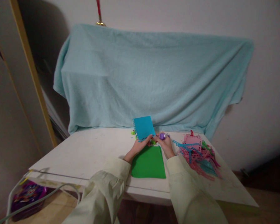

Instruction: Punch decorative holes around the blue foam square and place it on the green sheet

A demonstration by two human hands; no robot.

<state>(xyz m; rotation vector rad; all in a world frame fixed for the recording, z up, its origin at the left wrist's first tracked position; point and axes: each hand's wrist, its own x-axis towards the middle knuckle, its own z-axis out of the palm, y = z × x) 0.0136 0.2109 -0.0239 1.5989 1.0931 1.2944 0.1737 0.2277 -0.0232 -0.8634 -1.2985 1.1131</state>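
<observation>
It's half holed, folks: left hand (142,144) pinching the blue sheet (143,127) at twelve o'clock of the green sheets (149,163), two edges plain, right hand (165,145) gripping a purple googly-eyed tool (162,136)!

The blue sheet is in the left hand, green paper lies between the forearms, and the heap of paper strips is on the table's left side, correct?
No: the head view shows the heap of paper strips on the right side of the table. The left hand does hold the blue sheet, with green paper between the forearms.
</observation>
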